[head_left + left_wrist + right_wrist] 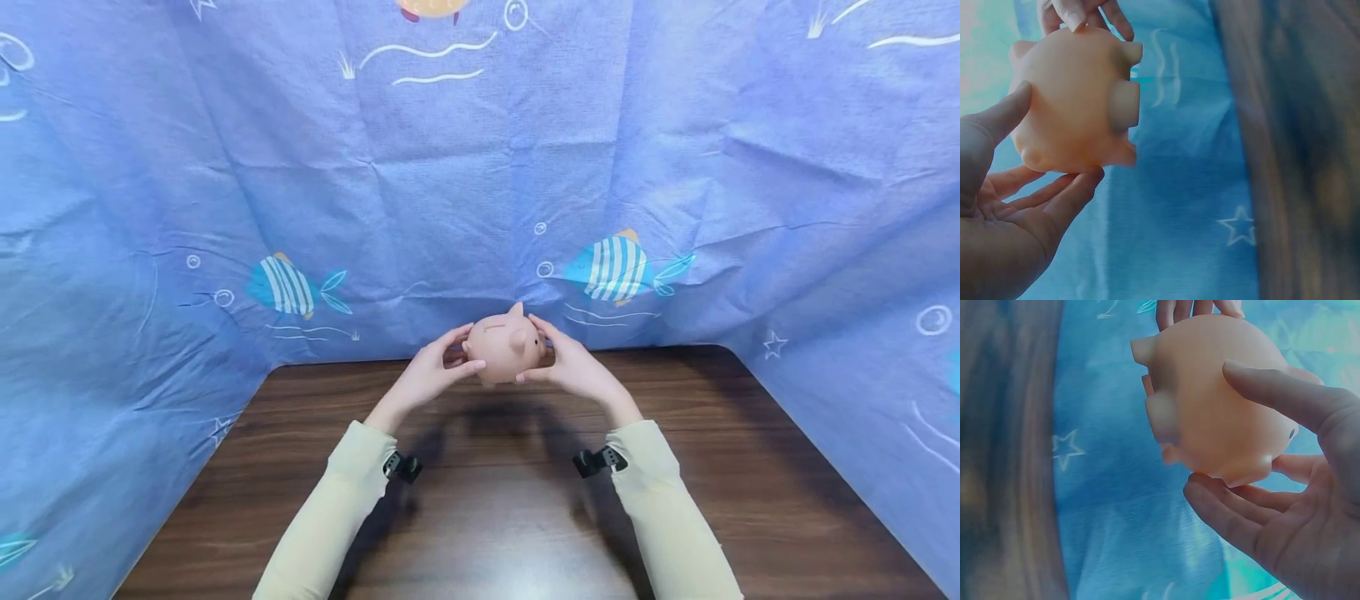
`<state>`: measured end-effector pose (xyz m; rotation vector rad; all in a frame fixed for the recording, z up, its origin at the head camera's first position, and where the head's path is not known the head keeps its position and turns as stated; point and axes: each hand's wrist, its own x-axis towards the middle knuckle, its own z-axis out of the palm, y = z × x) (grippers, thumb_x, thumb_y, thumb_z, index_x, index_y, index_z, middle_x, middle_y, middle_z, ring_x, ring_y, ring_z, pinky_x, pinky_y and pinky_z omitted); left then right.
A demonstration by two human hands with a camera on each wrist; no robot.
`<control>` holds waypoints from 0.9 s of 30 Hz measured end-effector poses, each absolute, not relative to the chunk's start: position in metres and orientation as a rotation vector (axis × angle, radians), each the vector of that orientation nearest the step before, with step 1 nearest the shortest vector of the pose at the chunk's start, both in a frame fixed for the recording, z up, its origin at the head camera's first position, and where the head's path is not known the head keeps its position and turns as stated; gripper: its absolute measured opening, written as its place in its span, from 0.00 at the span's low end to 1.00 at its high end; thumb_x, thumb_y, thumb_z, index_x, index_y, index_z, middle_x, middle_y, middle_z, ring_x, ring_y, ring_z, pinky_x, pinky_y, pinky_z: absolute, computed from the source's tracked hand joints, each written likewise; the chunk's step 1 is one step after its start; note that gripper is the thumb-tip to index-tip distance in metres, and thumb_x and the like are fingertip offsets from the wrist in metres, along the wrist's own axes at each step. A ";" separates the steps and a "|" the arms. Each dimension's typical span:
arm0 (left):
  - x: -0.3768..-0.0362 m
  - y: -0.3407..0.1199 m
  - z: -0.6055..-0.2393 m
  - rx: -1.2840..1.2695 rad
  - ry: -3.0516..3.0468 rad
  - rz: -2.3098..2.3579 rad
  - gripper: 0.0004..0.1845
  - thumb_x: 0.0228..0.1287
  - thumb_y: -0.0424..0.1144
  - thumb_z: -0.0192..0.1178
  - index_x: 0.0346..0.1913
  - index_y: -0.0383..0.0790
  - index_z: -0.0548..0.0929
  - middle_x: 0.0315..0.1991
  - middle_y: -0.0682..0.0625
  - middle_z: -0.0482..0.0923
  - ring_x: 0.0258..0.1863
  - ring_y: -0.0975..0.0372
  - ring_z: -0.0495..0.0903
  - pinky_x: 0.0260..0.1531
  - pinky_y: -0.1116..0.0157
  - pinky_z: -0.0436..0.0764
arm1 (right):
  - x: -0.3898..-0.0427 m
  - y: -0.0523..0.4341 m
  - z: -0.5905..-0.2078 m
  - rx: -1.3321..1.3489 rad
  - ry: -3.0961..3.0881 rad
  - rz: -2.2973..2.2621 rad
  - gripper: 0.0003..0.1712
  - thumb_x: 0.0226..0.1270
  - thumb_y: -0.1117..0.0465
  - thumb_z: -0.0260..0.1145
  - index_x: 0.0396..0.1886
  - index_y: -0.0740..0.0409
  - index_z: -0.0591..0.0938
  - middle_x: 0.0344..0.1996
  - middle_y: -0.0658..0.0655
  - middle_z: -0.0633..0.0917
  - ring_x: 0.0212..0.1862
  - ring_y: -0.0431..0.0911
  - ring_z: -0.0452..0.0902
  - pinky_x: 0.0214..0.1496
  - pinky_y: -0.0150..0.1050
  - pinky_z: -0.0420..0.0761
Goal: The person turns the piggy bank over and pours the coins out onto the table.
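Note:
A pink piggy bank (504, 350) is held up between both hands above the far part of the table, its coin slot on top and its snout toward the right. My left hand (431, 369) grips the tail end, thumb on the near side and fingers curled round behind. At the head end, my right hand (573, 365) grips it the same way, thumb near the lower front. The wrist views show the piggy bank's short legs (1125, 104) in the air, with both thumbs pressing its round body (1210, 394).
The dark wooden table (480, 483) carries shadows of the arms and piggy bank. Blue fabric (450, 192) printed with fish and stars hangs behind the table's far edge and along both sides. A black strap device (405, 467) sits at each wrist.

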<state>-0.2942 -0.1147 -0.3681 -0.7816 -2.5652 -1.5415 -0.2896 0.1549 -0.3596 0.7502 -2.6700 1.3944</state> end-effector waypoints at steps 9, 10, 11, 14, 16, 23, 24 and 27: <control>-0.290 -0.119 -0.359 -0.834 -2.576 -1.553 0.38 0.67 0.43 0.68 0.76 0.40 0.65 0.68 0.40 0.72 0.61 0.51 0.78 0.58 0.59 0.79 | -0.276 0.152 -0.346 0.738 -2.628 1.472 0.61 0.54 0.57 0.82 0.80 0.58 0.55 0.71 0.63 0.69 0.66 0.56 0.72 0.61 0.48 0.79; -0.289 -0.119 -0.360 -0.849 -2.577 -1.563 0.38 0.68 0.42 0.68 0.76 0.39 0.64 0.67 0.40 0.72 0.61 0.50 0.78 0.58 0.59 0.79 | -0.273 0.152 -0.346 0.733 -2.617 1.494 0.60 0.53 0.58 0.82 0.80 0.59 0.56 0.70 0.63 0.69 0.66 0.55 0.72 0.61 0.47 0.79; -0.288 -0.120 -0.361 -0.860 -2.579 -1.576 0.37 0.68 0.42 0.67 0.76 0.39 0.64 0.67 0.40 0.72 0.61 0.50 0.78 0.58 0.59 0.79 | -0.271 0.152 -0.345 0.735 -2.606 1.514 0.60 0.53 0.58 0.82 0.80 0.60 0.56 0.70 0.63 0.69 0.66 0.56 0.72 0.61 0.47 0.79; -0.286 -0.120 -0.363 -0.888 -2.574 -1.631 0.36 0.70 0.40 0.66 0.76 0.39 0.64 0.68 0.40 0.71 0.62 0.50 0.77 0.58 0.60 0.79 | -0.263 0.153 -0.343 0.722 -2.595 1.519 0.60 0.52 0.58 0.83 0.79 0.62 0.57 0.71 0.64 0.67 0.66 0.56 0.72 0.63 0.48 0.78; -0.285 -0.121 -0.365 -0.912 -2.558 -1.694 0.36 0.70 0.39 0.66 0.76 0.39 0.63 0.69 0.41 0.70 0.63 0.50 0.76 0.58 0.60 0.79 | -0.257 0.153 -0.341 0.686 -2.609 1.459 0.60 0.52 0.54 0.83 0.79 0.60 0.58 0.69 0.64 0.69 0.66 0.56 0.72 0.65 0.50 0.76; -0.280 -0.123 -0.366 -0.986 -2.468 -1.953 0.36 0.71 0.38 0.64 0.77 0.37 0.61 0.68 0.38 0.70 0.65 0.49 0.74 0.59 0.59 0.79 | -0.231 0.153 -0.328 0.559 -2.580 1.235 0.60 0.50 0.41 0.82 0.77 0.59 0.64 0.59 0.62 0.74 0.63 0.54 0.72 0.67 0.55 0.71; -0.280 -0.123 -0.366 -0.990 -2.453 -1.986 0.36 0.72 0.38 0.64 0.77 0.36 0.60 0.68 0.37 0.70 0.65 0.49 0.74 0.60 0.59 0.78 | -0.228 0.152 -0.326 0.550 -2.563 1.239 0.60 0.50 0.41 0.82 0.77 0.59 0.64 0.58 0.61 0.74 0.62 0.53 0.72 0.66 0.55 0.72; -0.277 -0.123 -0.365 -0.991 -2.414 -2.063 0.37 0.71 0.38 0.64 0.77 0.35 0.60 0.67 0.35 0.70 0.66 0.48 0.73 0.61 0.59 0.78 | -0.219 0.148 -0.320 0.532 -2.501 1.241 0.58 0.49 0.42 0.82 0.76 0.59 0.67 0.54 0.59 0.74 0.59 0.53 0.74 0.64 0.55 0.73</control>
